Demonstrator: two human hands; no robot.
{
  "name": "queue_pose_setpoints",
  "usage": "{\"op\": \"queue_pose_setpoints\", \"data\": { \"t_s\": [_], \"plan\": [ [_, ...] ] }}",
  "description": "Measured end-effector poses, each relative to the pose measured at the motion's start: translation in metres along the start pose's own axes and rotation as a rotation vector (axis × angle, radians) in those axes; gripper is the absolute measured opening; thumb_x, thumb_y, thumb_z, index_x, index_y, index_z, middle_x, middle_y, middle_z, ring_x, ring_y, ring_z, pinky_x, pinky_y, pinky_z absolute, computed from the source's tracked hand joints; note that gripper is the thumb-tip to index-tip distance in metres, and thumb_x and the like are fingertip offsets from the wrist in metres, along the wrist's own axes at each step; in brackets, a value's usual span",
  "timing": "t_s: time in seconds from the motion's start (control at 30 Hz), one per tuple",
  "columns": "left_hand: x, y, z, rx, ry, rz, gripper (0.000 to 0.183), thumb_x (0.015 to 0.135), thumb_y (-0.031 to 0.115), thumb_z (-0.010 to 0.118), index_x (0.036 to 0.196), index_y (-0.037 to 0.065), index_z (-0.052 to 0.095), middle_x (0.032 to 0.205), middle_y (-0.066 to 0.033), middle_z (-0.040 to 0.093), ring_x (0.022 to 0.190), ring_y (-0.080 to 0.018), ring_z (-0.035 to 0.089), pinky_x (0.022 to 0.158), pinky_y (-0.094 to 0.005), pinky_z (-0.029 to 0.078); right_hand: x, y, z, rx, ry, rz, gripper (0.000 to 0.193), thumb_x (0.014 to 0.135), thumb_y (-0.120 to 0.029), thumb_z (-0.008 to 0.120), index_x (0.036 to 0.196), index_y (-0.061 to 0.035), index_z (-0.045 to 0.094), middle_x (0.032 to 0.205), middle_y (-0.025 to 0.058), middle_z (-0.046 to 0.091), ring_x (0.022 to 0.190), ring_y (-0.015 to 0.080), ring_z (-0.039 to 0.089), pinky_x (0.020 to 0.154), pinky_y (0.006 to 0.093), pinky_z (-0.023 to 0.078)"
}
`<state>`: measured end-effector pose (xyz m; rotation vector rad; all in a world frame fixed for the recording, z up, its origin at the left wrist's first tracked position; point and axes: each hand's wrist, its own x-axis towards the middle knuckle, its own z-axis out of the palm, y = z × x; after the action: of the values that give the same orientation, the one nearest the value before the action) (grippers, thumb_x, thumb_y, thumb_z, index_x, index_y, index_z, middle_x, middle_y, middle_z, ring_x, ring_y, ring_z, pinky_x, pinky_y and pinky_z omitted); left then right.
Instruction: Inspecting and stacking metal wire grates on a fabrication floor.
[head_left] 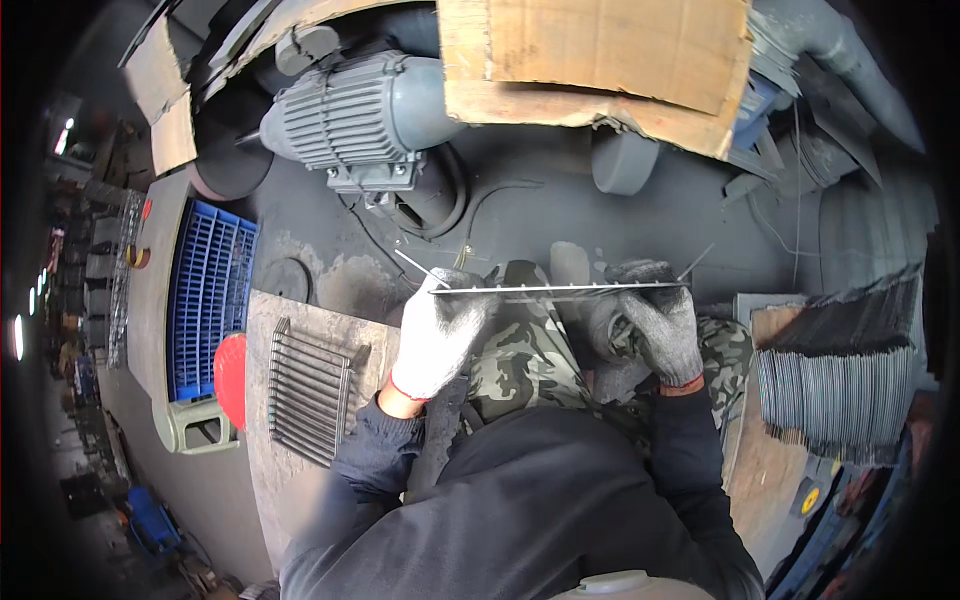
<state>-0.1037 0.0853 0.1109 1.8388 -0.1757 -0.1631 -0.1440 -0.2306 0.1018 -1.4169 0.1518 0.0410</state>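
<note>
A thin metal wire grate point(560, 291) is held up level in front of my lap, seen nearly edge-on, a slim prong slanting up at each end. My left hand point(440, 325), in a white work glove, is closed around its left end. Around the right end my right hand point(660, 320) is closed too, its glove smudged grey. To the left, several similar grates point(312, 390) lie together on a grey board point(262, 470). A tall, tightly packed stack of thin metal pieces point(840, 390) stands at my right on a wooden surface point(775, 470).
Ahead sits a grey ribbed electric motor point(340, 115) with cables trailing below. Cardboard sheets point(600, 50) hang over the machine at the top. A blue plastic crate point(212, 295), a red round object point(231, 380) and a green container point(195, 428) are at the left.
</note>
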Motion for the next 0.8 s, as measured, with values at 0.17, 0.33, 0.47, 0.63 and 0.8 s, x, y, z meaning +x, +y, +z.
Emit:
{"op": "queue_pose_setpoints", "data": {
  "t_s": [0.17,0.33,0.47,0.63,0.8],
  "plan": [
    [0.007,0.017,0.023,-0.021,-0.012,0.168,0.021,0.097,0.002,0.074,0.115,-0.003,0.068,0.108,-0.0100,0.073,0.097,-0.0148,0.068,0.088,-0.0298,0.056,-0.014,0.013,-0.015,0.100,0.097,-0.243,0.027,0.091,0.008,0.077,0.116,-0.0006,0.071,0.119,0.0116,0.076,0.114,0.0215,0.072,0.103,0.0358,0.058],
    [0.009,0.012,0.032,-0.026,0.029,0.245,0.028,0.093,0.006,0.082,0.116,-0.002,0.069,0.099,-0.0105,0.075,0.087,-0.0158,0.069,0.080,-0.0307,0.056,-0.022,0.008,-0.020,0.089,0.130,-0.225,0.026,0.092,0.008,0.076,0.116,-0.0001,0.071,0.120,0.0120,0.075,0.115,0.0220,0.072,0.105,0.0363,0.057],
    [0.008,0.005,0.035,-0.034,0.049,0.232,0.028,0.093,0.007,0.082,0.116,-0.002,0.069,0.098,-0.0109,0.075,0.086,-0.0167,0.069,0.080,-0.0308,0.057,-0.023,0.012,-0.021,0.092,0.171,-0.174,0.027,0.092,0.009,0.076,0.117,-0.0006,0.071,0.120,0.0112,0.075,0.114,0.0201,0.072,0.103,0.0355,0.058],
    [0.007,0.015,0.040,-0.042,0.039,0.053,0.019,0.096,0.004,0.078,0.110,-0.002,0.066,0.099,-0.0078,0.076,0.088,-0.0108,0.067,0.082,-0.0281,0.056,-0.024,0.028,-0.023,0.070,0.239,-0.120,0.027,0.093,0.009,0.075,0.118,-0.0019,0.070,0.116,0.0080,0.075,0.108,0.0171,0.072,0.098,0.0331,0.059],
    [0.010,0.016,0.043,0.109,0.017,0.106,0.033,0.092,0.016,0.084,0.113,-0.003,0.066,0.086,-0.0119,0.077,0.075,-0.0196,0.073,0.071,-0.0331,0.057,-0.019,0.024,-0.026,0.157,0.232,-0.076,0.029,0.093,0.008,0.075,0.119,-0.0025,0.069,0.111,0.0061,0.075,0.103,0.0162,0.072,0.094,0.0325,0.059]
  ]
}}
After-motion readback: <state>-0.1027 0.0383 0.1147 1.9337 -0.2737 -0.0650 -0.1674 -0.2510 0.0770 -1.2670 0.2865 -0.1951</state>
